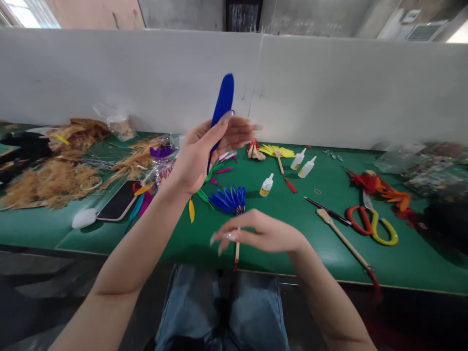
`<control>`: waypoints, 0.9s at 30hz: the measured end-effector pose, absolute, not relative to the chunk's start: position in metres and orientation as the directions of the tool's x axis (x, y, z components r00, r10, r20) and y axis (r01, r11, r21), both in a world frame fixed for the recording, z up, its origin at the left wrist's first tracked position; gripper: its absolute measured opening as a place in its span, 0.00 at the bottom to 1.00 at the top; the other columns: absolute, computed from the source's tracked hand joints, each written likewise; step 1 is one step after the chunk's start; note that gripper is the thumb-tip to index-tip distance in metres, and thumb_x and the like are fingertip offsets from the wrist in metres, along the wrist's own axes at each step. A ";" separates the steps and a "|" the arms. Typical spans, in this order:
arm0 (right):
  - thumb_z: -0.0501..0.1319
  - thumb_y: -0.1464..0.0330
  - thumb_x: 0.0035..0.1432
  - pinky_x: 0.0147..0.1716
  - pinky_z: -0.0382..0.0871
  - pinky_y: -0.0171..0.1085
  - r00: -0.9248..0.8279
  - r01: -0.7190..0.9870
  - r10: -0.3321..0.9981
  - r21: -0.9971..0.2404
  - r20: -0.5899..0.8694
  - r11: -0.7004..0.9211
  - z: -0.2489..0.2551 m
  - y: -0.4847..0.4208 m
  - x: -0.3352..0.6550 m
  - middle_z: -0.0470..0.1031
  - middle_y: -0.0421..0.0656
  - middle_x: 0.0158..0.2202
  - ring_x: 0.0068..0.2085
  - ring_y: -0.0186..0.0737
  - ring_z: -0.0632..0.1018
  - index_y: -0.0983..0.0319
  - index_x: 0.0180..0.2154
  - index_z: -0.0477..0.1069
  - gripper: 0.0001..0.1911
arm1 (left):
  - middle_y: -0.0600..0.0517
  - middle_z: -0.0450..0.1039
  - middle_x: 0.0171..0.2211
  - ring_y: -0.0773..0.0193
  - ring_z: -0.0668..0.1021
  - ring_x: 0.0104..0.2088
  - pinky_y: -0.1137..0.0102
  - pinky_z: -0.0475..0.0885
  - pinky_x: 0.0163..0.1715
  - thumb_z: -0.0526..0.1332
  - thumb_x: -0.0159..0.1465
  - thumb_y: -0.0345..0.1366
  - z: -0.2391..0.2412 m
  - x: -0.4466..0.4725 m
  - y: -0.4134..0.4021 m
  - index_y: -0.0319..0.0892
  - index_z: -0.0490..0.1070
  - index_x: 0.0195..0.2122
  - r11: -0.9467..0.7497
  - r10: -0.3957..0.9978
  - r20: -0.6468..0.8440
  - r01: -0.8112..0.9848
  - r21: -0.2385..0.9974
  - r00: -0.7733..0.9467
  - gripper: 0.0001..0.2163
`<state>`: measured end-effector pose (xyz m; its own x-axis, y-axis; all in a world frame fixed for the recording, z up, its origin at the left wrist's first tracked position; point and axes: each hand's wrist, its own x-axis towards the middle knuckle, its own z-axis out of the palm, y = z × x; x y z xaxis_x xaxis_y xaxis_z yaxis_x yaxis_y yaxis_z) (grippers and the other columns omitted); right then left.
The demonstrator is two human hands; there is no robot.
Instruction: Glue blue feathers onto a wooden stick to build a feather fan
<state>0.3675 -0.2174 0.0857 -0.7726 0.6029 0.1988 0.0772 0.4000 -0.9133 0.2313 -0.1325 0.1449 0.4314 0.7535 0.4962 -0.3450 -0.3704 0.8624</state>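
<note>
Overall, work surface is a green tabletop (292,219), glossy, running the full width; a white panel (175,73) rises along its far edge, with a grey wall (183,15) behind.

Blue feather (224,97): deep, even blue, narrow, rounded tip, tilted slightly right of vertical. Located above the table, against the white panel. Left hand (204,148) pinches its lower part between thumb and fingers, the other fingers extended to the right.

Feather fan (228,199) lies near the front edge: blue feathers spread at the head, pale stick handle (237,252), red cord at the end. Right hand (265,231) is over the handle, palm down, fingers loosely bent, nothing seen in its grasp; contact with the handle cannot be told. It hides part of the handle.

Surroundings: three white bottles, one (266,185) nearest the fan; yellow fan (278,152) beyond. To the right, scissors (369,222), a bare wooden stick (345,239) and a dark pen-like tool (327,210). To the left, phone (119,202), white case (84,218), tan fibre heap (54,183). Left forearm partly covers loose coloured feathers.
</note>
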 end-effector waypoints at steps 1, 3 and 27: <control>0.47 0.62 0.68 0.44 0.73 0.37 -0.788 0.010 0.576 -0.931 0.218 0.366 0.093 -0.230 0.367 0.80 0.43 0.37 0.40 0.36 0.80 0.62 0.46 0.74 0.19 | 0.50 0.78 0.43 0.57 0.76 0.50 0.61 0.68 0.54 0.55 0.67 0.39 0.133 0.233 -0.131 0.41 0.76 0.40 -0.352 0.740 0.484 -0.343 0.871 0.468 0.12; 0.47 0.60 0.68 0.41 0.75 0.38 -0.712 -0.080 0.634 -0.932 0.301 0.354 0.109 -0.248 0.378 0.81 0.44 0.36 0.38 0.38 0.80 0.62 0.44 0.75 0.21 | 0.48 0.78 0.42 0.57 0.78 0.47 0.62 0.70 0.52 0.60 0.64 0.41 0.102 0.240 -0.136 0.40 0.76 0.39 -0.227 0.653 0.281 -0.173 0.958 0.703 0.10; 0.64 0.64 0.55 0.51 0.69 0.43 -0.718 0.174 0.695 -0.956 0.040 0.235 0.050 -0.248 0.422 0.76 0.45 0.48 0.49 0.42 0.76 0.57 0.53 0.69 0.22 | 0.45 0.79 0.36 0.60 0.80 0.36 0.70 0.74 0.38 0.52 0.68 0.44 0.096 0.195 -0.198 0.39 0.74 0.40 0.186 0.552 0.069 -0.204 0.961 0.831 0.15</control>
